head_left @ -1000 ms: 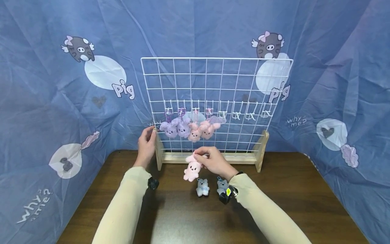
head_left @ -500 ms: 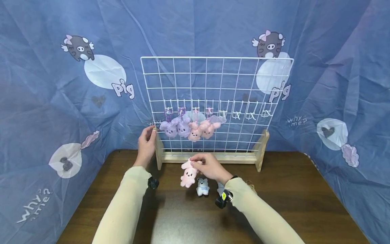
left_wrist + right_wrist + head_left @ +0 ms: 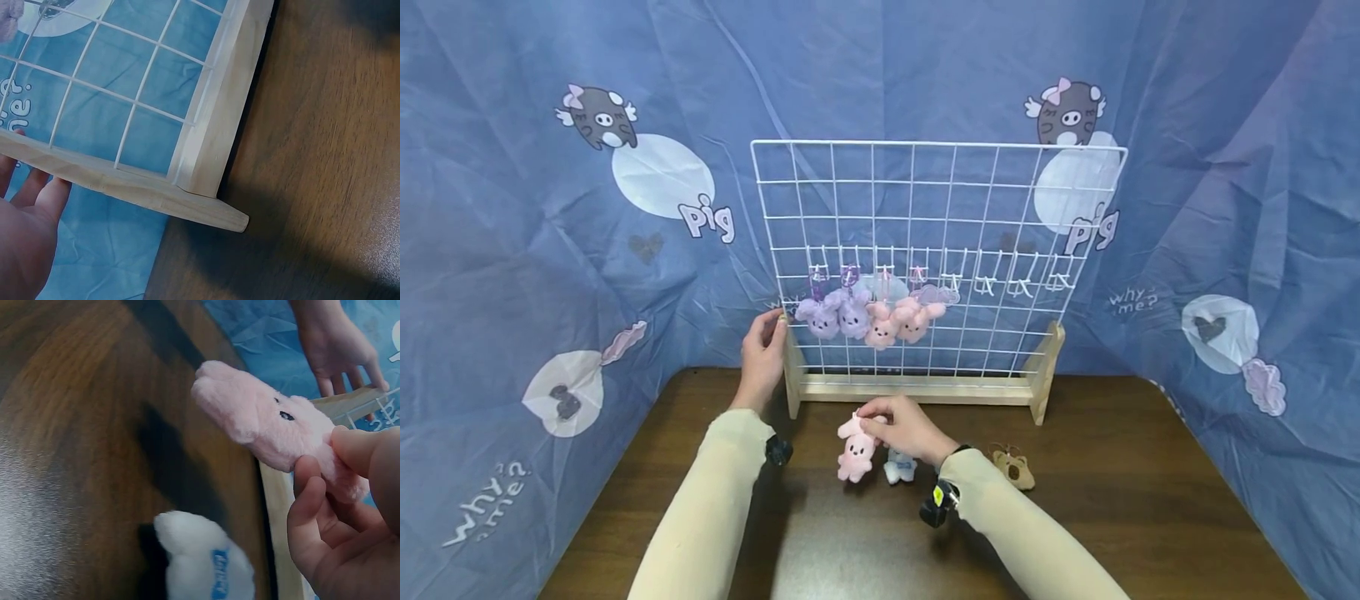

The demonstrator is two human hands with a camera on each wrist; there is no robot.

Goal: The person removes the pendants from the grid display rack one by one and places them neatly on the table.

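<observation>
My right hand (image 3: pixel 912 429) pinches a pink plush bunny keychain (image 3: pixel 855 458) by its ears, low in front of the rack. The right wrist view shows thumb and fingers on the ear end of the bunny (image 3: pixel 275 415). Under it lies a white plush keychain (image 3: pixel 197 553) with a blue band, partly covered by the hand in the head view. My left hand (image 3: pixel 762 358) grips the left wooden upright (image 3: pixel 792 367) of a white wire grid rack (image 3: pixel 932 200). In the left wrist view its fingers (image 3: pixel 53 197) reach behind that wood.
Two purple plush keychains (image 3: pixel 853 315) and two pink bunny keychains (image 3: pixel 913 321) hang from the rack's left hooks. Several bare white hooks (image 3: pixel 985 285) continue to the right. A brown plush keychain (image 3: pixel 1015 469) lies on the wooden table (image 3: pixel 850 550), beyond my right sleeve.
My right hand has lowered the pink bunny toward the table and slightly left. The brown keychain has come into view, and a second pale plush is now hidden by the right arm. The left hand stays put.
</observation>
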